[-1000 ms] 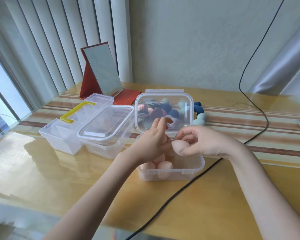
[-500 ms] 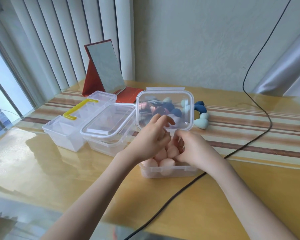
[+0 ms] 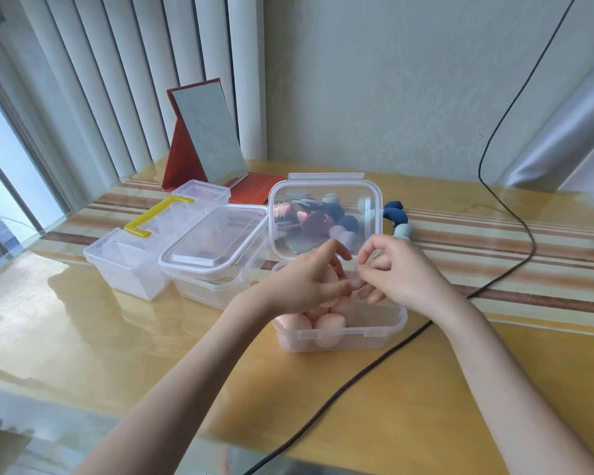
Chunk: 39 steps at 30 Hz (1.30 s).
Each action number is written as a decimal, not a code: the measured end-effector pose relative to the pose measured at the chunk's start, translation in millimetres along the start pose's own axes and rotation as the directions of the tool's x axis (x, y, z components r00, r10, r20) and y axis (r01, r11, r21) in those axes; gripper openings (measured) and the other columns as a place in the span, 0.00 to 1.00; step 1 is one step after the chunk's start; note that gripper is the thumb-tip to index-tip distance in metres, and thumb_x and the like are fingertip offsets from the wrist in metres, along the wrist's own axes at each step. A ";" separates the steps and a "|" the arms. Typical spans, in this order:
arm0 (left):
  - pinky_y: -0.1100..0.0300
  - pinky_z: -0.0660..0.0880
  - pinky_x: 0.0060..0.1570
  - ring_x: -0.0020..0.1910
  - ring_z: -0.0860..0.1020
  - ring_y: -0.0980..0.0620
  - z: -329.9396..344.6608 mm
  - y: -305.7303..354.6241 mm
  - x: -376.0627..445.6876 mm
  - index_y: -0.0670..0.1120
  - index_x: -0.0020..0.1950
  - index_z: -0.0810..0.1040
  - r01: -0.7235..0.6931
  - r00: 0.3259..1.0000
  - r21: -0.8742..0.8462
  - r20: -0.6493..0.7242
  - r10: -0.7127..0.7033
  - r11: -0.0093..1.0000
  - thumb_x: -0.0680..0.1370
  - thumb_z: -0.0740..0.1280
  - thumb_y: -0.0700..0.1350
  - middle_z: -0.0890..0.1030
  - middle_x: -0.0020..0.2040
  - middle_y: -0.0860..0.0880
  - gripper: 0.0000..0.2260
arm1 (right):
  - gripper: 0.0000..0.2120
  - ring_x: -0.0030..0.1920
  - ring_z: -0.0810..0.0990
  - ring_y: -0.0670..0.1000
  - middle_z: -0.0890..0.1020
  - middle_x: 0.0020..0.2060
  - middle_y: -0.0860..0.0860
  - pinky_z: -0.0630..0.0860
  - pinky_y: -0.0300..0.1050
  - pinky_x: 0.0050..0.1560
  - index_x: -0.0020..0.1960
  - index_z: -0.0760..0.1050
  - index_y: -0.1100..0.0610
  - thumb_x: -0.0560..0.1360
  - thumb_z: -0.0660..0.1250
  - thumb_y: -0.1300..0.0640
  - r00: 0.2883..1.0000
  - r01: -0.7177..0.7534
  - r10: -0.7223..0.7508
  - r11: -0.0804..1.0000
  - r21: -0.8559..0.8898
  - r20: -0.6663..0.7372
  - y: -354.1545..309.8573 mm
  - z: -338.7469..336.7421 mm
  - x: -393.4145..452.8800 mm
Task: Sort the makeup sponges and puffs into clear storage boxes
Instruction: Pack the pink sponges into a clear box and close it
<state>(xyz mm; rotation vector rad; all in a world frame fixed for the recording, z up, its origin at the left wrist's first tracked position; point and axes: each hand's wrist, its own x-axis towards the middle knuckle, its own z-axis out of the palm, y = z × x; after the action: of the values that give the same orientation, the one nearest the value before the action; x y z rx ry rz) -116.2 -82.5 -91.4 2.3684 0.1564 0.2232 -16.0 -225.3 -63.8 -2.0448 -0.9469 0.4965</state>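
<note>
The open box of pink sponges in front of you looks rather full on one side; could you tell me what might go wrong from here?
1. The pink sponges are heaped at the left end of the open box, above its rim; pressing with the left hand might pop one out.
2. The upright lid stands just behind both hands; the right hand could knock it.
3. The black cable runs beside the box; a forearm might snag it.

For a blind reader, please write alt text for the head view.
Both hands, left hand and right hand, hover over an open clear box of pink sponges on a table; the left holds one. Behind stand more clear boxes.
</note>
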 end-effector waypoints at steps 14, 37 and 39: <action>0.65 0.71 0.48 0.54 0.75 0.53 -1.9 4.2 -3.0 0.51 0.65 0.60 0.006 0.998 -0.039 0.066 -0.003 0.999 0.64 0.79 0.53 0.73 0.59 0.52 0.38 | 0.10 0.29 0.76 0.48 0.79 0.33 0.51 0.78 0.43 0.32 0.52 0.76 0.56 0.73 0.66 0.65 0.981 -0.114 0.081 0.976 0.186 0.176 -11.2 4.3 0.3; 0.65 0.73 0.53 0.57 0.73 0.58 -22.0 3.5 -1.5 0.51 0.62 0.66 -0.014 0.941 0.118 0.336 -0.027 0.993 0.68 0.74 0.39 0.72 0.56 0.57 0.27 | 0.11 0.32 0.71 0.45 0.74 0.33 0.44 0.68 0.37 0.33 0.37 0.74 0.47 0.71 0.65 0.63 0.902 0.154 0.091 0.845 -0.512 0.421 -13.1 13.3 -0.3; 0.72 0.71 0.49 0.55 0.73 0.60 -24.1 0.9 -5.3 0.51 0.61 0.69 -0.048 0.959 0.085 0.282 0.022 0.995 0.67 0.76 0.39 0.72 0.54 0.57 0.27 | 0.09 0.33 0.70 0.47 0.74 0.32 0.45 0.69 0.39 0.35 0.39 0.75 0.49 0.70 0.64 0.63 0.904 0.150 0.089 0.851 -0.504 0.419 -12.2 15.7 0.7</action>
<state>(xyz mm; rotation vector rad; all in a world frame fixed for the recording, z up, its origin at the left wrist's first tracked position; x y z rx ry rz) -126.3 -67.9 -74.2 2.4650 -0.0122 -0.1079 -30.8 -212.0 -63.4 -2.4538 -1.5161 0.7556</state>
